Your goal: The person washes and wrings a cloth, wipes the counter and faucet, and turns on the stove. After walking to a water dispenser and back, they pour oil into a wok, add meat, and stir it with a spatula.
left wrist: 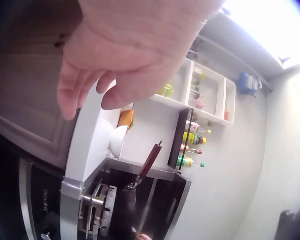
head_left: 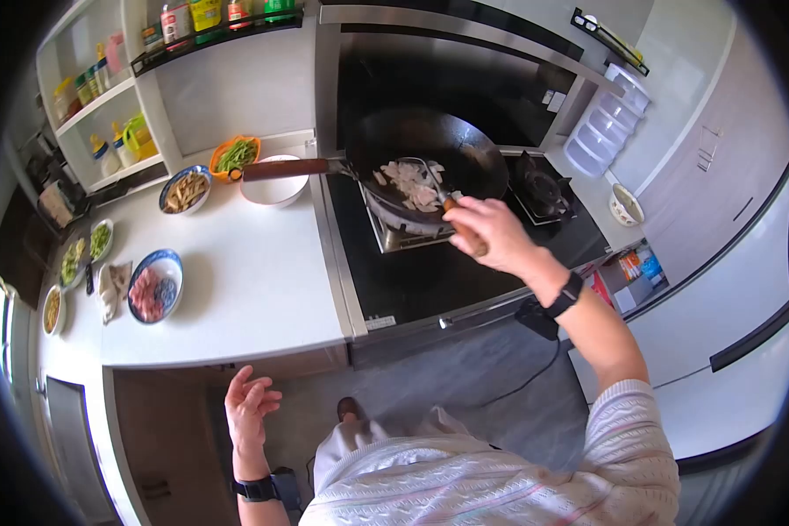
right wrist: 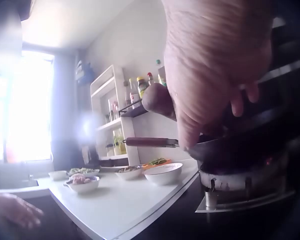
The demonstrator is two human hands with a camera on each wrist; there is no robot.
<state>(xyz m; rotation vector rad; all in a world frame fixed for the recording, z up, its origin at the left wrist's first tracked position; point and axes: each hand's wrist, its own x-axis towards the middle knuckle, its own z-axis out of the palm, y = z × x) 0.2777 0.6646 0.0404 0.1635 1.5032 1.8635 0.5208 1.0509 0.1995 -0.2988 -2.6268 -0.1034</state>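
Note:
My right hand (head_left: 497,235) grips the wooden handle of a spatula (head_left: 466,238) over the stove. Its metal end reaches into a black wok (head_left: 475,145), among pale sliced pieces of meat (head_left: 412,186). In the right wrist view the handle's rounded brown end (right wrist: 159,101) sticks out beside the palm. The wok's long wooden handle (head_left: 285,169) points left, over the counter, with no hand on it. My left hand (head_left: 248,408) hangs in front of the counter, fingers loosely bent and holding nothing. In the left wrist view, fingers and thumb are apart.
On the white counter (head_left: 237,302) stand a white bowl (head_left: 273,195), an orange basket of green vegetables (head_left: 237,158), a bowl of brown strips (head_left: 184,191) and a blue-rimmed bowl of raw meat (head_left: 155,285). A second burner (head_left: 542,188) sits right of the wok. Bottles line the wall rack (head_left: 223,33).

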